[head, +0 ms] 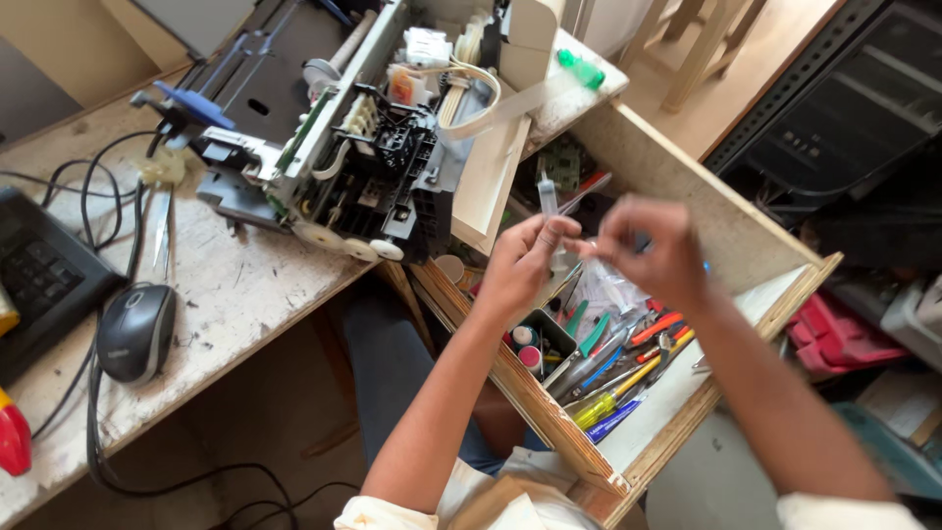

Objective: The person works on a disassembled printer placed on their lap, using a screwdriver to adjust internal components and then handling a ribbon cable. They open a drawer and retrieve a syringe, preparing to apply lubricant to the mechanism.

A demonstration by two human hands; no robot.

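So, left to right. Far left edge: red-handled tool (14, 439) near me, dark keypad (39, 275) further back, both on the worn white worktop (235, 285). Black and grey mouse (136, 332) sits just right of the keypad, its cable looping off the near edge. Tweezers (162, 231) lie just beyond the mouse.

Far centre of the worktop: stripped printer mechanism (343, 147), covers off, white rollers along its near side, flat ribbon cable (481, 103) curling out on its right. Green bottle (582, 69) on the far right corner of the top.

Right of the worktop an open wooden drawer (549, 412) sticks out toward me, packed with screwdrivers (613, 388), pliers with red grips (655, 329) and small pots (530, 355).

My left hand (520, 265) is above the drawer, thumb and forefinger pinched on a small clear syringe (549, 201), held roughly upright, top end pointing away from me. My right hand (653, 245) is just right of it, fingers curled in toward the left hand; looks like it's pinching something thin and clear near the syringe's lower end, but the contact point is blurred, can't tell for sure. Both hands nearly touching, over the drawer's far half.

Far right: dark computer case (844, 118) on the floor, red item (834, 334) near it
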